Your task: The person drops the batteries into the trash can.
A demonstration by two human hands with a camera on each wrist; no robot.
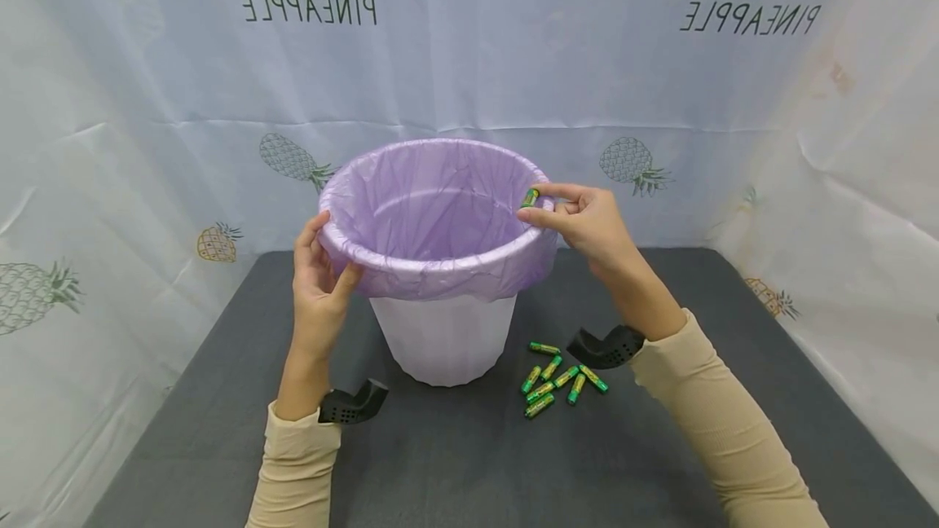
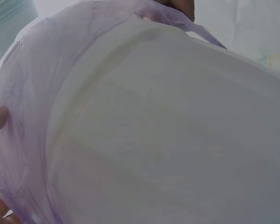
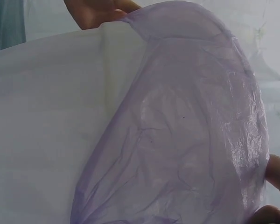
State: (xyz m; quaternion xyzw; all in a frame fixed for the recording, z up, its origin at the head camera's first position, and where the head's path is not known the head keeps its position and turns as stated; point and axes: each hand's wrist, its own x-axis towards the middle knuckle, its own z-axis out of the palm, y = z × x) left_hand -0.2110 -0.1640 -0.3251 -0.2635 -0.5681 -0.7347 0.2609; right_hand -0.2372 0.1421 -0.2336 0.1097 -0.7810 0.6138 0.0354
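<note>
Grey tabletop (pineapple-print backdrop behind)

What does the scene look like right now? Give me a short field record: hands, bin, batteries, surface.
left hand: left hand grips the near-left rim of the bin
right hand: right hand pinches one green battery over the bin's right rim
bin: white bin upright, lined with a purple bag folded over the rim
loose batteries: a cluster of green batteries lying on the mat right of the bin's base
surface: dark grey mat
backdrop: white pineapple-print sheet
</note>
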